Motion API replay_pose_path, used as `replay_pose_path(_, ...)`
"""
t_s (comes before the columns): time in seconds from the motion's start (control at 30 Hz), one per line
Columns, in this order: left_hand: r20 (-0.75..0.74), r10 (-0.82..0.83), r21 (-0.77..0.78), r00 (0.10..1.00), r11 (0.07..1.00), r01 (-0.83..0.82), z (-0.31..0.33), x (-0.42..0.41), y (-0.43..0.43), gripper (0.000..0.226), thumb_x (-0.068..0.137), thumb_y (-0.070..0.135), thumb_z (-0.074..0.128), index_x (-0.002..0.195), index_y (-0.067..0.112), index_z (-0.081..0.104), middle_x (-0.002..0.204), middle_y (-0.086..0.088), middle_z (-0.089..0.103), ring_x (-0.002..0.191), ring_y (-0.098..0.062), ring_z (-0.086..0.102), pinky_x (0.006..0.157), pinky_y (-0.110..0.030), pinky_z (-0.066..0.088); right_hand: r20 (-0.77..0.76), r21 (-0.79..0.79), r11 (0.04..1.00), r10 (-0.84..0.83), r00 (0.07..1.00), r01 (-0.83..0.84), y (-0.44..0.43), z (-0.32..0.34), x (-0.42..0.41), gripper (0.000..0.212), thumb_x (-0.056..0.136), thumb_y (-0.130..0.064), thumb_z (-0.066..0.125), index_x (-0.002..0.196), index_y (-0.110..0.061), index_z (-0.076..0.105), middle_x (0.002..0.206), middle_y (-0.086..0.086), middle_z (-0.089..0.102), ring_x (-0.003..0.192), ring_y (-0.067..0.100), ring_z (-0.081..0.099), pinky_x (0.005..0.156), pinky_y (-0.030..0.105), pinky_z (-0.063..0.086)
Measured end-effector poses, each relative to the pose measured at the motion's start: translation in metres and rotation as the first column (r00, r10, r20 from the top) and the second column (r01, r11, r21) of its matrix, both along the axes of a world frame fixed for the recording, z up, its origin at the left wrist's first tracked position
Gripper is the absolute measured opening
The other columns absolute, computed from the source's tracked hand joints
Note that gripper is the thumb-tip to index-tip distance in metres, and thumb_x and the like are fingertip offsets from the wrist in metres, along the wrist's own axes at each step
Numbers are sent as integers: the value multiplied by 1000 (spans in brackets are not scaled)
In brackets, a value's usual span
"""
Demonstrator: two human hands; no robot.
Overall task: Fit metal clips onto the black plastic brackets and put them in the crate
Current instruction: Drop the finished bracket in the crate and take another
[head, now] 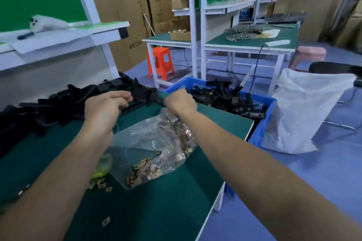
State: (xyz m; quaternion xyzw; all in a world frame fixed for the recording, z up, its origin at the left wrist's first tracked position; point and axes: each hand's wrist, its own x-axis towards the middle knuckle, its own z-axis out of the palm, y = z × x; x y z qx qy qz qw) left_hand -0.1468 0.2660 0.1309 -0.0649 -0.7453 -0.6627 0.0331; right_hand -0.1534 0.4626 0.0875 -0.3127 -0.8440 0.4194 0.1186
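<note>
The head camera shows a clear plastic bag [145, 139] lying in the middle of a green-topped workbench [156, 211]. Brass-coloured metal clips [144, 171] spill from its near mouth. A few loose clips [106, 221] lie on the mat nearer the person than the bag. Against the bag's near left side is a small yellow-green object [101, 166], partly hidden under the left forearm and too blurred to name.

Behind the bag and to its left stretches a long heap of black plastic brackets [58, 101]. Just beyond the bag's far end, one black bracket [148, 95] juts from that heap towards the bench's far edge. The left hand [106, 106] is beyond the bag's far left side, its fingers curled down round this bracket's frame, grasping it. The right hand [180, 101] is above the bag's far right corner, against the bracket's right end. It is clenched into a fist with the fingertips turned away, so I cannot tell whether it pinches a clip.

Behind the bag and to its right, just off the bench's edge, stands a blue perforated plastic crate [260, 131] with finished brackets [221, 98] piled inside. Further right of the bag, touching the crate, slumps a white woven sack [305, 111]. Far behind the bag stands an orange plastic stool [161, 62].
</note>
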Motion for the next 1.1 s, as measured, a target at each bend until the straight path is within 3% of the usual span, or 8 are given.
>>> replay_pose_path(0.27, 71, 278, 7, 958, 960, -279, -47, -14, -112, 34, 83, -6, 60, 77, 22, 79, 85, 6, 77, 91, -5, 68, 81, -17, 45, 64, 50, 826, 558, 827, -561, -104, 24, -21, 25, 81, -13, 63, 62, -14, 48, 65, 1, 48, 62, 24, 45, 53, 35, 38)
replay_pose_path(0.37, 90, 394, -123, 915, 916, -382, -66, -11, -161, 35, 86, 3, 60, 73, 28, 81, 82, 16, 76, 80, -4, 62, 67, -24, 46, 107, -22, 758, 650, 752, -652, -149, 20, -32, 17, 83, -12, 63, 69, -8, 54, 69, 5, 51, 58, 29, 44, 59, 42, 40)
replay_pose_path(0.4, 97, 435, -183, 895, 892, -414, -72, -9, -177, 35, 89, 6, 60, 73, 30, 81, 78, 20, 75, 75, -5, 61, 64, -29, 47, 124, -24, 740, 670, 732, -673, -163, 17, -38, 12, 85, -14, 64, 79, -3, 65, 79, 11, 62, 89, 12, 31, 64, 42, 49)
replay_pose_path(0.43, 95, 475, -241, 875, 864, -442, -77, -6, -195, 35, 93, 10, 60, 74, 31, 81, 71, 23, 73, 68, -7, 60, 60, -31, 49, 146, -18, 729, 679, 720, -684, -178, 14, -43, 20, 88, -16, 65, 96, 0, 72, 100, 13, 72, 117, 31, 62, 78, 48, 58)
replay_pose_path(0.53, 29, 523, -482, 852, 754, -447, -91, 5, -248, 20, 92, 20, 64, 97, 34, 78, 62, 16, 71, 54, -13, 63, 55, -27, 48, 193, 41, 676, 717, 669, -736, -221, 3, -58, 40, 93, -25, 66, 127, -3, 66, 132, 12, 65, 116, 29, 64, 99, 44, 53)
replay_pose_path(0.7, -45, 517, -809, 855, 484, -335, -126, 22, -305, 64, 95, 49, 59, 148, 16, 48, 153, -6, 47, 141, -28, 41, 117, -43, 35, 404, 181, 506, 744, 533, -844, -277, -26, -90, 78, 99, -49, 57, 159, -11, 26, 170, -2, 7, 152, 28, 22, 117, 39, 33)
replay_pose_path(0.8, -16, 482, -897, 876, 380, -225, -146, 27, -310, 72, 100, 62, 37, 157, 18, 34, 166, -6, 28, 153, -25, 22, 124, -39, 20, 440, 244, 477, 721, 535, -844, -303, -42, -113, 77, 100, -54, 54, 157, -8, 30, 170, -2, -1, 155, 27, 7, 122, 40, 23)
replay_pose_path(1.1, -210, 439, -679, 874, 577, -453, -139, 35, -303, 18, 92, 32, 70, 107, 32, 79, 110, 15, 76, 97, -9, 67, 87, -24, 50, 405, 246, 424, 772, 490, -872, -397, -55, -184, 90, 100, -28, 60, 162, -24, -6, 169, 7, -12, 155, 35, -2, 122, 45, 20)
